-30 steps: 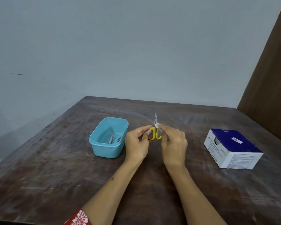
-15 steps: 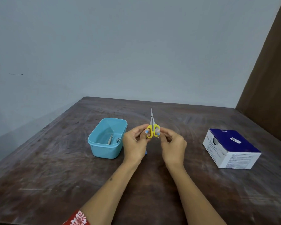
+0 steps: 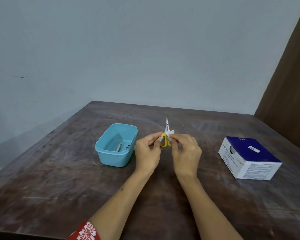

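Small scissors (image 3: 166, 134) with yellow handles and closed steel blades point upward above the middle of the table. My left hand (image 3: 148, 152) pinches the yellow handles. My right hand (image 3: 186, 153) pinches a small white pad (image 3: 171, 132) against the base of the blades, just above the handles.
A light blue plastic tub (image 3: 102, 151) stands left of my hands with small metal tools inside. A blue and white box (image 3: 249, 159) lies at the right. The dark wooden table (image 3: 59, 187) meets a pale wall behind and a brown panel at the right.
The scissors stay upright between my hands. The white pad in my right hand has shifted along the scissors, from the blade base to the handles and back up to the blade base.
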A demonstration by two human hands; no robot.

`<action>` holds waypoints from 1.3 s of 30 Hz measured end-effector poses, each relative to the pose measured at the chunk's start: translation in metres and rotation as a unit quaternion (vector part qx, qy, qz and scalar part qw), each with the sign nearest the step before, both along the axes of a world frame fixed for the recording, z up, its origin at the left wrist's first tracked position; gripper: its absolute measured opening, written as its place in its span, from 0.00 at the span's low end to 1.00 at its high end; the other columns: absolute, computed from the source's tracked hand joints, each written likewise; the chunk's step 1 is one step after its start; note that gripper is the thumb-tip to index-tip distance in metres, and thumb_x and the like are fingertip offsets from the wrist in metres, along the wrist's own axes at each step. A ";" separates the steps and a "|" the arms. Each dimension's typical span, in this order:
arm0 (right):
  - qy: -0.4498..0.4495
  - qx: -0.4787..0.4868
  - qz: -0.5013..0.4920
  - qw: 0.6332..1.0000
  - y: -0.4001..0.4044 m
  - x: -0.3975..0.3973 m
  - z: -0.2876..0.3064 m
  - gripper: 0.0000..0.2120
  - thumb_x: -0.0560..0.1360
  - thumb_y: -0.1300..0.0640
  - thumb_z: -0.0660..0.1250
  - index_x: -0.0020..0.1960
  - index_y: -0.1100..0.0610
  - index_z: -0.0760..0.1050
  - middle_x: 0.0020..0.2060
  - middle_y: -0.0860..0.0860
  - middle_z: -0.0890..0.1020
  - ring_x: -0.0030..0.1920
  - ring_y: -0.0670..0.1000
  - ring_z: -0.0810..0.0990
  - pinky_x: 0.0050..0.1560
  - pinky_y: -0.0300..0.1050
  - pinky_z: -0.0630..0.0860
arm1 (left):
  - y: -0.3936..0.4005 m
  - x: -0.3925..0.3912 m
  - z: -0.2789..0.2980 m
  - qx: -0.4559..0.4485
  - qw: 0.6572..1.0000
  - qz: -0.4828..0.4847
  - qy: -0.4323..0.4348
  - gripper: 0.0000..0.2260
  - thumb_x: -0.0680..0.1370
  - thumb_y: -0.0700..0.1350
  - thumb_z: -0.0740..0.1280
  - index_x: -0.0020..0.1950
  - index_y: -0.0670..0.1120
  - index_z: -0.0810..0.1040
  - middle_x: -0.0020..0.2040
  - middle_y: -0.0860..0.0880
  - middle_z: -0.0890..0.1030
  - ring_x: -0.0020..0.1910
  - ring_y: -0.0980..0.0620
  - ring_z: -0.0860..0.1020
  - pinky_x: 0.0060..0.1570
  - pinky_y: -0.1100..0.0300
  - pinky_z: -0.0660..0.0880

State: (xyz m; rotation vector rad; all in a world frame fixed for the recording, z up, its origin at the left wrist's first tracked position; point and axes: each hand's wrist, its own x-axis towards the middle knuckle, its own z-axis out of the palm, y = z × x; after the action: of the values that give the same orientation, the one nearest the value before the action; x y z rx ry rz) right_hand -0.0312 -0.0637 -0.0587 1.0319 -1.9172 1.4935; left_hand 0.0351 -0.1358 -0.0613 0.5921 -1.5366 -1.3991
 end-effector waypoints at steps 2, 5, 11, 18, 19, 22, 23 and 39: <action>0.019 0.031 0.007 0.999 0.000 0.000 -0.001 0.07 0.69 0.67 0.71 0.45 0.59 0.83 0.40 0.52 0.84 0.41 0.53 0.80 0.42 0.43 0.76 | 0.000 0.000 0.000 0.017 1.000 -0.012 0.012 0.10 0.76 0.35 0.65 0.56 0.41 0.80 0.48 0.44 0.84 0.45 0.52 0.83 0.46 0.57 0.81; 0.018 0.044 0.035 0.998 0.000 0.002 -0.002 0.07 0.67 0.66 0.72 0.43 0.59 0.83 0.38 0.52 0.83 0.39 0.52 0.79 0.41 0.42 0.75 | -0.001 0.000 0.002 0.034 0.999 -0.005 0.031 0.10 0.76 0.34 0.65 0.55 0.41 0.80 0.47 0.44 0.84 0.45 0.49 0.83 0.46 0.56 0.81; 0.018 0.042 0.031 0.998 0.002 0.002 -0.001 0.06 0.68 0.66 0.72 0.44 0.60 0.82 0.38 0.53 0.83 0.39 0.54 0.79 0.41 0.40 0.73 | 0.001 0.001 0.000 0.029 0.999 -0.017 0.014 0.10 0.76 0.34 0.65 0.56 0.41 0.80 0.45 0.49 0.84 0.42 0.55 0.83 0.42 0.62 0.81; 0.001 0.087 0.054 0.995 0.003 0.006 -0.001 0.04 0.67 0.63 0.72 0.41 0.59 0.80 0.37 0.51 0.81 0.39 0.50 0.77 0.40 0.46 0.76 | -0.003 0.001 -0.002 0.001 1.000 0.004 -0.014 0.11 0.76 0.34 0.65 0.56 0.42 0.80 0.47 0.49 0.84 0.47 0.54 0.83 0.46 0.60 0.80; 0.001 0.087 0.052 0.995 0.002 0.006 -0.001 0.04 0.68 0.63 0.72 0.43 0.59 0.81 0.38 0.52 0.81 0.40 0.51 0.77 0.40 0.47 0.77 | -0.003 0.001 -0.002 0.005 1.000 -0.002 -0.016 0.11 0.76 0.33 0.65 0.56 0.42 0.80 0.47 0.48 0.84 0.46 0.54 0.83 0.45 0.60 0.80; 0.012 0.058 0.038 0.998 0.002 0.005 0.000 0.05 0.71 0.65 0.70 0.47 0.60 0.81 0.40 0.54 0.81 0.42 0.54 0.77 0.41 0.48 0.76 | -0.001 0.000 -0.003 0.029 0.999 -0.036 -0.016 0.11 0.76 0.34 0.65 0.56 0.42 0.81 0.45 0.49 0.84 0.43 0.55 0.83 0.40 0.63 0.80; 0.012 0.055 0.035 0.998 0.002 0.005 0.001 0.05 0.71 0.65 0.70 0.47 0.60 0.81 0.40 0.54 0.81 0.42 0.54 0.77 0.41 0.48 0.76 | -0.001 0.000 -0.003 0.030 0.999 -0.041 -0.019 0.11 0.76 0.34 0.65 0.56 0.42 0.81 0.44 0.50 0.84 0.43 0.56 0.83 0.40 0.64 0.80; 0.016 0.041 -0.016 0.999 0.003 0.003 -0.002 0.04 0.68 0.65 0.71 0.43 0.59 0.80 0.39 0.53 0.80 0.42 0.52 0.75 0.41 0.43 0.71 | 0.005 0.002 0.001 0.038 0.996 -0.056 -0.050 0.11 0.76 0.32 0.64 0.56 0.39 0.80 0.47 0.44 0.83 0.44 0.51 0.82 0.40 0.65 0.80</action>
State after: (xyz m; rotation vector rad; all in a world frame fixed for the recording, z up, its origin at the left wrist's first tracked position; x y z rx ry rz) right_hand -0.0283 -0.0608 -0.0605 1.0485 -1.9775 1.3838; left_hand 0.0370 -0.1305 -0.0601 0.6399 -1.6229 -1.5385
